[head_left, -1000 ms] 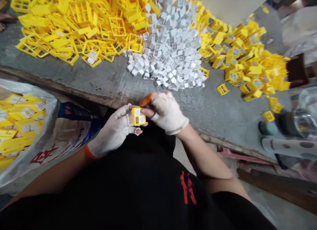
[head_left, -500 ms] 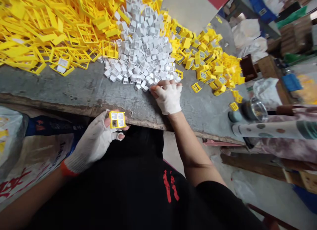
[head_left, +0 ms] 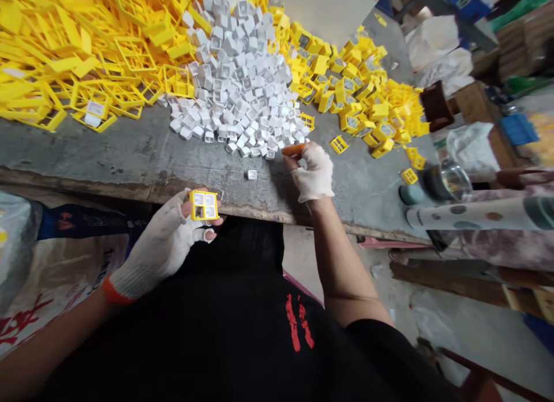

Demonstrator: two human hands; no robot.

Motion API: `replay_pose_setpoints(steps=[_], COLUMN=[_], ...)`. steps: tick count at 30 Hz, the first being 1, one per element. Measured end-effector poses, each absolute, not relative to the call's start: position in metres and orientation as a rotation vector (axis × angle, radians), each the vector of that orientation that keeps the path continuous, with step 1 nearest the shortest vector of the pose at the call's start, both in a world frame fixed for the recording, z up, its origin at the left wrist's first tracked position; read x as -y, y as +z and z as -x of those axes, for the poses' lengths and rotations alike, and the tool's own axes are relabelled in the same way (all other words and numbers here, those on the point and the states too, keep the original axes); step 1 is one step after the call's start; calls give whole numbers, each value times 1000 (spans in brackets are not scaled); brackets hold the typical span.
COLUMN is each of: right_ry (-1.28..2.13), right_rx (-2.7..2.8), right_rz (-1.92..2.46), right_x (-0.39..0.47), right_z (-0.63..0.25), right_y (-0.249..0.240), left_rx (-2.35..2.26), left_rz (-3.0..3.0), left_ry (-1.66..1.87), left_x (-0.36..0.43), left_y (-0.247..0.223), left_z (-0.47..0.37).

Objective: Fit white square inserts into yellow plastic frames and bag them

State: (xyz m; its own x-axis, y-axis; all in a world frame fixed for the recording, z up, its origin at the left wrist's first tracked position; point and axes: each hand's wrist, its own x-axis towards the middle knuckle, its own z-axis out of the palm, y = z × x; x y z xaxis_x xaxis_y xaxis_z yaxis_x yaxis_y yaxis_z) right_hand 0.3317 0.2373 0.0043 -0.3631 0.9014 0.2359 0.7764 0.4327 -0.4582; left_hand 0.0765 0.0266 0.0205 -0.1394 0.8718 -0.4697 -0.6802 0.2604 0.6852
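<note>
Assembly workshop, worn grey workbench (head_left: 208, 162), heaped yellow plastic frames (head_left: 134, 53), piled white pieces (head_left: 242, 79), printed sack (head_left: 82, 258) beside the bench

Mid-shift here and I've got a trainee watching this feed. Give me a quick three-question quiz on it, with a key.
1. Which hand holds the small yellow frame?
2. True or false: all four of its openings are filled.
3. The lone white block lies:
A) on the bench, apart from the white heap
B) against the heap
C) inside the frame

Key:
1. The left hand.
2. False: three hold white pieces; the lower-left one, as pictured, does not.
3. A.
</note>
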Motion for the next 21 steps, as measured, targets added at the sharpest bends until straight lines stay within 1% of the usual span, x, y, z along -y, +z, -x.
replay_pose_setpoints(steps=[7, 15, 21], right_ry=[485, 588, 462], right_rx=[2544, 2531, 2453], right_rz=[1248, 1230, 1361], right_x=[-213, -212, -211], right_z=[-317, -305, -295], right_y=[2, -10, -14], left_rx=[-1087, -1040, -1054], left_rz=[-247, -226, -257], left_ry=[1334, 1379, 1351], left_x=[-30, -35, -39], left_y=[26, 29, 28], left_z=[-82, -84, -85])
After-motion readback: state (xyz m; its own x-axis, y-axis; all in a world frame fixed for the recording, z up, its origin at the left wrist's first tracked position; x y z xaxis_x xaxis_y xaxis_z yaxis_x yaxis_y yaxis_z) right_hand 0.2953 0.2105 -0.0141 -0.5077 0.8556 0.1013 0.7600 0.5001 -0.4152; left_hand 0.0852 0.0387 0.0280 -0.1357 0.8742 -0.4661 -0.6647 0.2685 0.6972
